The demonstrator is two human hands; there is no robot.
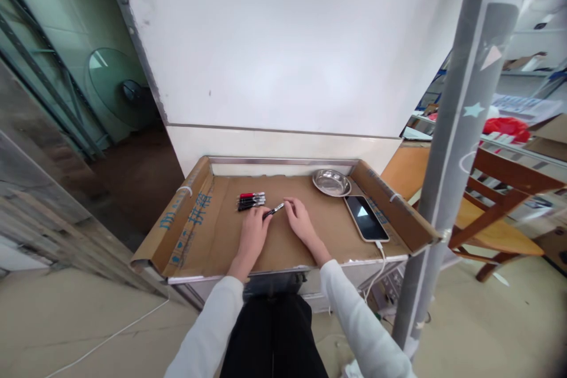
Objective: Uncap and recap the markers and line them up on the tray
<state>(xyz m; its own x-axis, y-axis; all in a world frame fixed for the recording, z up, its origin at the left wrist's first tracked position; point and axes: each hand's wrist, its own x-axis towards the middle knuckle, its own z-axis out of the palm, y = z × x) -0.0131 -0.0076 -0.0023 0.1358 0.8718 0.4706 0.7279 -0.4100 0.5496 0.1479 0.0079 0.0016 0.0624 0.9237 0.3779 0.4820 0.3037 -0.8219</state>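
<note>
A black pen [273, 211] with a silver end is held between the fingers of my left hand [256, 229], tilted up to the right. The fingers of my right hand [301, 221] are closed together at the pen's silver end. Just beyond my left hand, several pens [250, 201] lie side by side on the cardboard, a red one [251, 195] at the back and black ones in front of it.
A cardboard-lined tray [230, 248] with raised sides sits before me. At its right are a round metal dish [331, 182] and a phone [367, 218] with a white cable [381, 253]. A grey post [447, 147] stands at the right, a wooden chair [500, 212] beyond it.
</note>
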